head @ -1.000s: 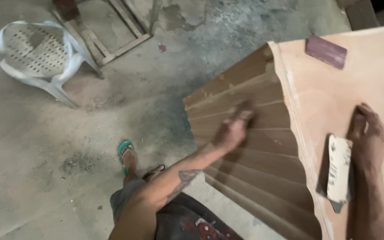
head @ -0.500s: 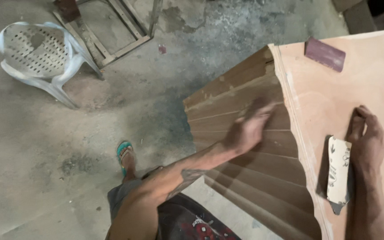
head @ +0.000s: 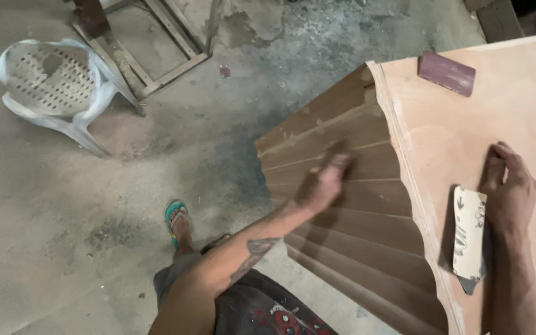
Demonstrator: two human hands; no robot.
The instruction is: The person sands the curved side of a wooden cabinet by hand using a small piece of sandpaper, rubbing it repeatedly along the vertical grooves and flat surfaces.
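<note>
At the far left a white perforated plastic chair (head: 54, 84) lies tipped on the dusty concrete floor (head: 94, 248), and just beyond it, toward the top edge, stands a low wooden frame (head: 156, 43). Nearer the middle a foot in a teal flip-flop (head: 175, 218) rests on the floor. Right of that rises a fanned stack of brown stepped panels (head: 355, 229), their long edges spreading out like ribs from the upper right down toward the lower left. The left hand (head: 324, 183) is pressed flat against the face of one of these steps, blurred; the fingers look drawn together, and whether they pinch a scrap of abrasive cannot be told. Capping the stack is a pale plywood board (head: 466, 130), tilted, its curved near edge running from upper left to lower right. Near its top lies a maroon sanding block (head: 446, 72), long axis slanting slightly down to the right. Lower down, a folded sheet of sandpaper (head: 468, 236) lies on the board, pale backing up, long axis almost vertical in view, its lower end pointing at the board's near edge. The right hand (head: 509, 192) rests palm down on the board just right of the sheet, fingers loosely curled and gripping nothing, its thumb side close to or touching the sheet's upper edge.
</note>
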